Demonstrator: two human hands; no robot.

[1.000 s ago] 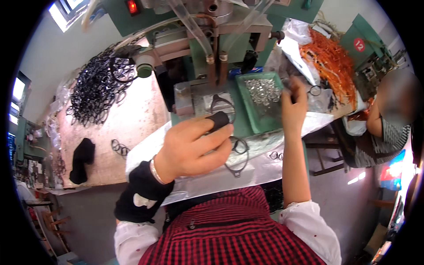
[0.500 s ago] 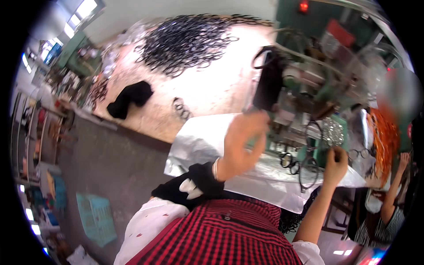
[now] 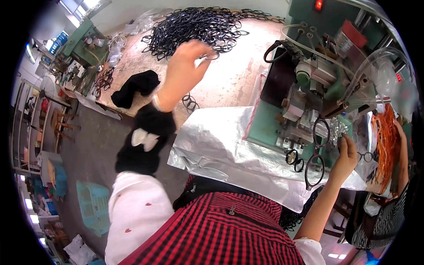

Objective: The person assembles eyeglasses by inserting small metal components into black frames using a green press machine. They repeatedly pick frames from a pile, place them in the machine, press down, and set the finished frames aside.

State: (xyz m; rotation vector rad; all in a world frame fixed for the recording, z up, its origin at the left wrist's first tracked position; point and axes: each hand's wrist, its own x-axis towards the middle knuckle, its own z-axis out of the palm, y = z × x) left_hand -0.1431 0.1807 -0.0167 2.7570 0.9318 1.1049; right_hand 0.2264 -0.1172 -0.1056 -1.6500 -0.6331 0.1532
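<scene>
At nine o'clock a blue plastic basket (image 3: 93,207) sits on the grey floor, and further out the shelving bends away at the rim, too small to read. At ten o'clock a green machine (image 3: 84,39) stands on the far corner of the worktable (image 3: 229,84), with a few dark frames (image 3: 102,79) beside it, hard to make out. A black cloth (image 3: 132,88) lies on the table's near left edge.

The left hand (image 3: 183,70) is raised over the table at eleven o'clock, a black sleeve cover (image 3: 145,137) on the forearm. Its fingers (image 3: 204,52) are curled together at the tips, pinching what looks like one thin frame; the motion blur keeps that uncertain. Just beyond the fingertips, at twelve o'clock, spreads a large heap of black eyeglass frames (image 3: 198,26). A single pair (image 3: 190,102) lies alone near the wrist.

A crinkled silver sheet (image 3: 221,145) covers the near table edge at the centre. At two o'clock stands a green press machine (image 3: 318,88) with clear tubes and a red lamp; its top is cut off by the rim.

At three o'clock the right hand (image 3: 344,154) has its fingers closed around the rim of a black eyeglass frame (image 3: 316,157), which hangs against the machine's front. Small dark rings (image 3: 293,158) lie just left of it. Shiny metal parts (image 3: 338,128) behind the hand are partly hidden. An orange bundle (image 3: 386,141) and another person's striped sleeve (image 3: 380,221) sit at four o'clock, partly cut off.
</scene>
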